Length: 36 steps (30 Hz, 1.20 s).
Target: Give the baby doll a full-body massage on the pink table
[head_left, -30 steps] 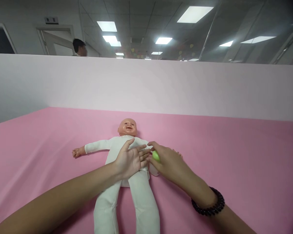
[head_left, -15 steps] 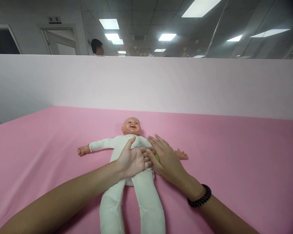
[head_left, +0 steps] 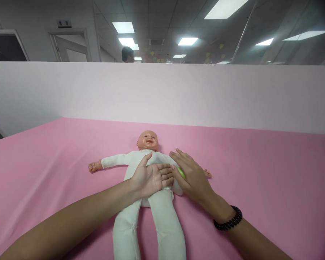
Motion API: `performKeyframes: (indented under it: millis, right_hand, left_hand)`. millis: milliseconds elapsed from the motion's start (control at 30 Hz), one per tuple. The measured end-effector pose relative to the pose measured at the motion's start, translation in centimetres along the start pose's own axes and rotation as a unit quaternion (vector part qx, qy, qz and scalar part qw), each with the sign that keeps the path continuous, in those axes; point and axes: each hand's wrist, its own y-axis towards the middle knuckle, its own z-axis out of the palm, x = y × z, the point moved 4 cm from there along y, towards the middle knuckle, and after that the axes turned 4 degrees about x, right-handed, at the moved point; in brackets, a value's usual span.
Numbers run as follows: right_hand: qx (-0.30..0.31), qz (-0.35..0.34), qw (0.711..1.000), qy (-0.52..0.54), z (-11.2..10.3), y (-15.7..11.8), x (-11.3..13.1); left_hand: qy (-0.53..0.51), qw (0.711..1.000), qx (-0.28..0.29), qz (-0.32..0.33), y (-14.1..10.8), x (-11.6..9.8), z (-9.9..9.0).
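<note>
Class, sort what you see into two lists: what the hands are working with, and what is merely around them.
THINGS
- Left hand: open, palm up, over the doll
- Right hand: at a partly hidden green object

REST
- Pink cover
- White partition
- Black beaded bracelet
- Person's head beyond the partition
- Ceiling lights

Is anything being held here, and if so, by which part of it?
A green object shows at the right hand, mostly hidden, so whether and where it is gripped cannot be told. The open left hand holds nothing.
</note>
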Motion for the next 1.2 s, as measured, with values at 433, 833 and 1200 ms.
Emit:
performKeyframes:
  millis: [433,833,1200]
  right_hand:
    - [0.225,0.211,0.932,-0.192,-1.0,0.1,-2.9]
    - [0.035,-0.207,0.977,-0.032,-0.8,-0.1,4.9]
    - [0.150,-0.181,0.972,0.016,0.9,-0.2,5.2]
  left_hand:
    - [0.023,1.000,-0.017,-0.006,-0.1,-0.2,-0.6]
    - [0.004,1.000,0.026,0.011,-0.8,-0.5,0.0]
    - [0.016,0.996,0.050,0.077,-1.2,-1.8,0.0]
